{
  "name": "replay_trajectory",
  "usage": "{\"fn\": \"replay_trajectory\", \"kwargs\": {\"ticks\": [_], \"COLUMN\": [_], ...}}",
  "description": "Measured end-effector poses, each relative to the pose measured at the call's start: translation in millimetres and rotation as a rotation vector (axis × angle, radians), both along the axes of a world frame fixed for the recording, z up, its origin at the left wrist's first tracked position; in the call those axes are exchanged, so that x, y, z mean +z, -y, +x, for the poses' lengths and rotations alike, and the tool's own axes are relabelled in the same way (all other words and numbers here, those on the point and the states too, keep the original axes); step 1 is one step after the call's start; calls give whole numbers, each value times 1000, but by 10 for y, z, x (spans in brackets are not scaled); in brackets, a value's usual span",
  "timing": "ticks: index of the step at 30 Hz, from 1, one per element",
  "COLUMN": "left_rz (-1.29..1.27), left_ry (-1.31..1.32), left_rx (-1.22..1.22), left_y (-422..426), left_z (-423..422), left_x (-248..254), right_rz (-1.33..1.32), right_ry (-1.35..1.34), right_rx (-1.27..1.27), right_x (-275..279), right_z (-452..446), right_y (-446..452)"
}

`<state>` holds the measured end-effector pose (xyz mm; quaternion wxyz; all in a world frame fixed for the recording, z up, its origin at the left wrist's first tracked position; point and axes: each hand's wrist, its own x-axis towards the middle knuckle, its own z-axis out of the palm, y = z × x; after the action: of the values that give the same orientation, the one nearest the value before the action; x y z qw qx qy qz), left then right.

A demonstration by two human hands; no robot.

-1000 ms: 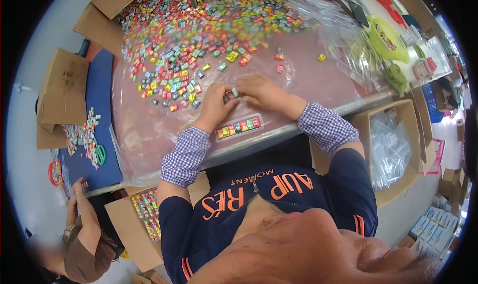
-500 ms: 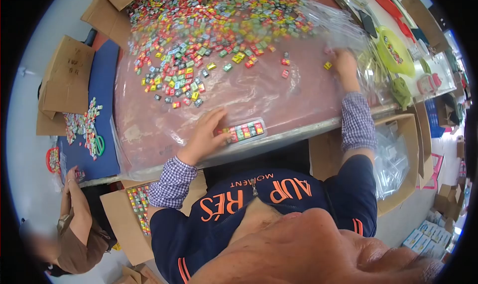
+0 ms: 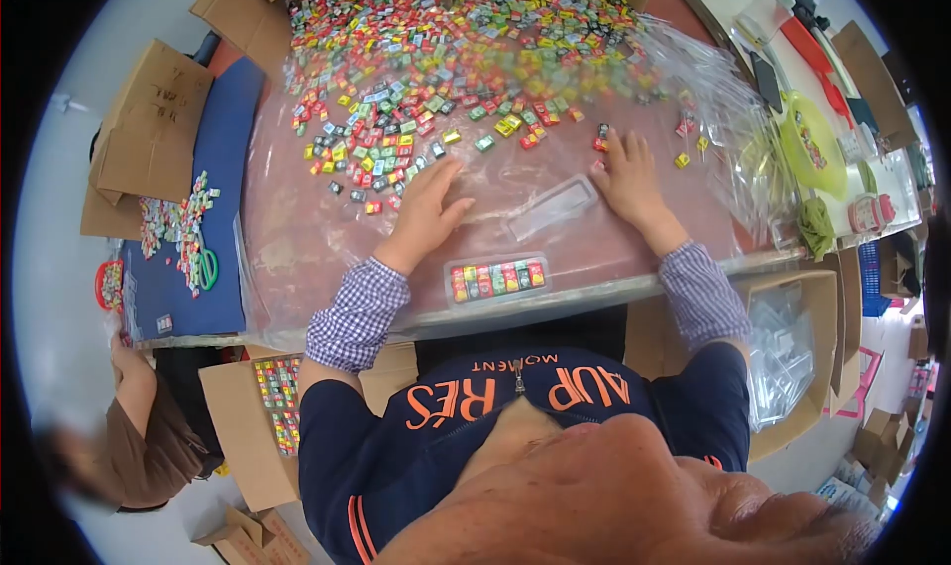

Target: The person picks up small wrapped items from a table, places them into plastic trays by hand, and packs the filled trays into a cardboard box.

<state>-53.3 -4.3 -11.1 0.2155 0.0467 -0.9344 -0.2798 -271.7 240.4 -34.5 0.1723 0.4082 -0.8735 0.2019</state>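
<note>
My left hand (image 3: pixel 426 216) rests over the plastic-covered table with its fingers apart, just below the spread of small coloured pieces (image 3: pixel 381 154). To the right, my right hand (image 3: pixel 631 179) has its fingers spread, its thumb beside a red piece (image 3: pixel 599 144). Between the hands lies an empty clear tray (image 3: pixel 553 208), tilted, its right end close to my right hand. Nearer the table edge, a clear tray (image 3: pixel 498 279) holds a row of several red, yellow, green and black pieces.
Clear trays (image 3: pixel 733 159) are heaped at right, near a yellow-green bowl (image 3: pixel 814 147). An open carton (image 3: pixel 792 357) of clear trays stands below. At left are a blue mat (image 3: pixel 226 139), green scissors (image 3: pixel 207 270), cartons (image 3: pixel 154 129) and another person's arm (image 3: pixel 136 392).
My right hand has come back from the far right towards the middle. An empty clear tray now lies between my hands. My left hand has moved up, off the filled tray.
</note>
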Motion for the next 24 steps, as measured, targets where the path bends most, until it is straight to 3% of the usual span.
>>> {"fn": "replay_trajectory", "kwargs": {"ticks": [2,5,7,11,15,18,24], "left_rz": [-26,-48,-67,-33,140,-127,-233], "left_ry": [20,-19,-39,50,277,266,121], "left_rx": [17,14,31,15,-127,-293,-268], "left_y": [9,-75,-81,-101,-283,-175,-31], "left_z": [-43,-193,-175,10,110,-92,-351], "left_x": [-76,-101,-70,144,155,55,147], "right_rz": [50,-81,-241,-338,-340,-240,-104], "right_ry": [86,230,477,272,357,248,263], "right_rx": [-34,66,211,379,382,503,591], "right_x": [-58,-69,-203,-17,225,283,212], "right_z": [22,45,55,-134,-121,-40,163], "right_y": [312,998,1357,1132,809,752,946]}}
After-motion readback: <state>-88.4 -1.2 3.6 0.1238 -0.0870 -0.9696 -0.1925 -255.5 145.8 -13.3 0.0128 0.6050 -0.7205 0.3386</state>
